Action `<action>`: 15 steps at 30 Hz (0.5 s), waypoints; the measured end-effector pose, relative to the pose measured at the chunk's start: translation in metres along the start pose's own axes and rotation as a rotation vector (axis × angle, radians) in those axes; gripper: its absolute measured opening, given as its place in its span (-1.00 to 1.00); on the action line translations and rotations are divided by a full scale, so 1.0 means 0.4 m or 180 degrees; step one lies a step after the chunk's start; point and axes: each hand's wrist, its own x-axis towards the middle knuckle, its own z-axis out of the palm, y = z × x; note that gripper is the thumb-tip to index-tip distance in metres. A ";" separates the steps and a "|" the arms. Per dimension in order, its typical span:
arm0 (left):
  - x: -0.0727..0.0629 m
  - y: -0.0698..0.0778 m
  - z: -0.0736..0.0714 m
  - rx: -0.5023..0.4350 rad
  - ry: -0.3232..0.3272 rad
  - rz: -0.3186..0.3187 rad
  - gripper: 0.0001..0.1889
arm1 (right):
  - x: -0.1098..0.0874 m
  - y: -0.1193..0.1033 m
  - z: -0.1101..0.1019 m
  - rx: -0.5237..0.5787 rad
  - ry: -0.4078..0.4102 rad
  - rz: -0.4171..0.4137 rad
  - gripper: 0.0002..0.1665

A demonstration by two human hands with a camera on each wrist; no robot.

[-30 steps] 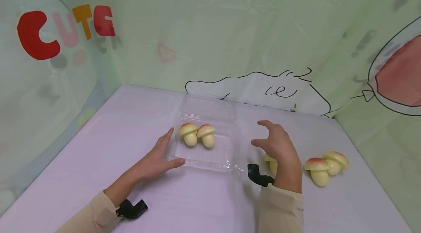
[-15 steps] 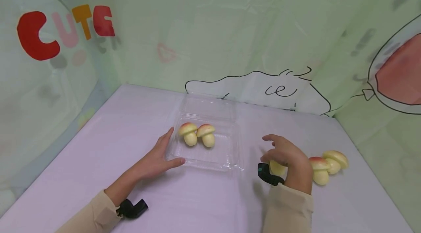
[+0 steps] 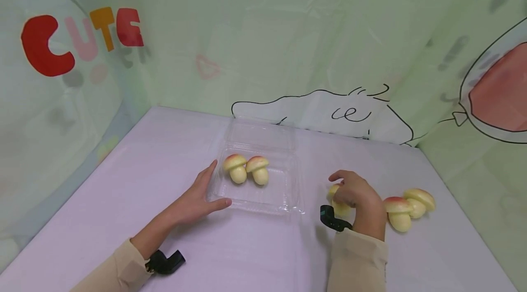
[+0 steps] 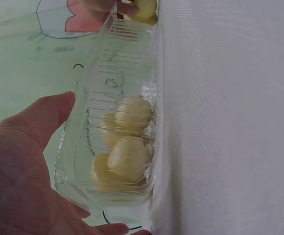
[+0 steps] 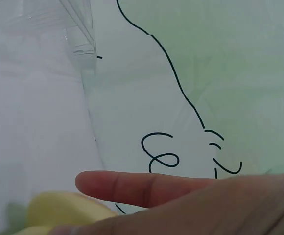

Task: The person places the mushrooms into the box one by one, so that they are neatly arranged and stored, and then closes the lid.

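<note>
An open clear plastic clamshell box [image 3: 277, 196] stands mid-table, its lid tipped back. Two toy mushrooms [image 3: 258, 170], pale yellow with reddish caps, lie side by side in it. My left hand [image 3: 197, 200] rests at the box's near-left corner, fingers and thumb spread and fairly straight. In the left wrist view, that thumb touches the rim of the box [image 4: 107, 103]. My right hand [image 3: 358, 196] pinches another toy mushroom [image 3: 338, 205] right of the box. In the right wrist view, this mushroom [image 5: 66, 208] sits under the straight index finger; the fingers' far side is hidden.
Two more toy mushrooms [image 3: 399, 214] lie against each other on the table, right of my right hand. Pale printed sheets [image 3: 288, 45] rise as walls along the back and both sides of the white table [image 3: 247, 255].
My right hand has come down and slightly right onto the single mushroom, fingers closing on it. The mushroom has shifted a little, its cap showing again. My left hand and the box stay put.
</note>
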 end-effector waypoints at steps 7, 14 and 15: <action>0.000 -0.004 0.001 0.0002 0.0010 0.0002 0.20 | 0.003 0.002 0.000 0.0071 0.0148 -0.0096 -0.25; -0.002 0.001 -0.001 -0.0013 0.0014 -0.0010 0.20 | -0.004 -0.009 0.003 0.0092 0.0275 -0.0240 -0.18; -0.002 0.002 -0.001 -0.0015 0.0014 -0.0018 0.20 | -0.005 -0.011 0.003 0.0093 0.0287 -0.0259 -0.16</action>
